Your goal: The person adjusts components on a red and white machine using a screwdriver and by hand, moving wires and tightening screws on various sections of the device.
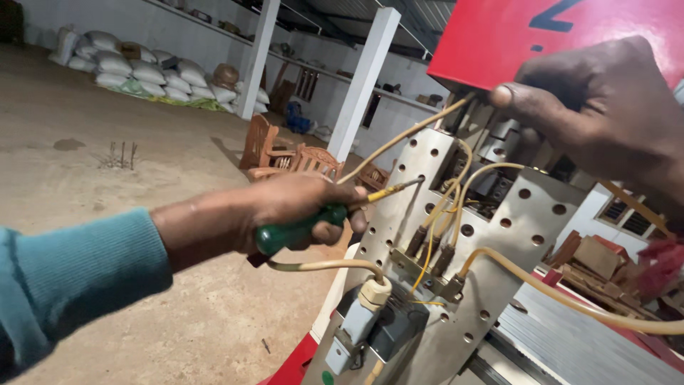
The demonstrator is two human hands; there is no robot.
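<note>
My left hand (299, 210) grips a screwdriver with a green handle (296, 232); its yellow shaft (388, 191) points right toward a perforated grey metal panel (520, 228). My right hand (591, 114) is up at the panel's top, thumb and fingers closed around the components beside a cream wire (399, 139). Several cream and yellow wires (456, 207) run across the panel to terminals. A grey switch block (360, 324) with a cream cable gland sits at the panel's lower end.
A red machine cover (499, 36) rises behind the panel, with a red frame and ribbed metal bed (570, 342) below. On the concrete floor stand wooden chairs (285, 157), white pillars (363, 78) and stacked white sacks (142, 71) at the far wall.
</note>
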